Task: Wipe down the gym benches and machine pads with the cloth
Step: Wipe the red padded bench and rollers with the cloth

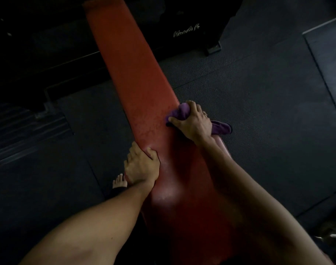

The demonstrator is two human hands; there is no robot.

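A long red padded bench (136, 77) runs from the top left down to the bottom middle of the view. My right hand (192, 121) grips a bunched purple cloth (179, 112) and holds it on the bench's right edge; a loose end of the cloth sticks out to the right past my wrist. My left hand (142, 165) holds the bench's left edge, thumb on the top of the pad and fingers curled down over the side. The pad near me shows a dull wet-looking sheen.
Dark rubber floor mats (258, 111) surround the bench. A black machine base (192, 29) with white lettering stands behind the bench at the top. Dark frame bars (54, 96) lie to the left. My bare foot (119, 181) stands on the floor beside the bench.
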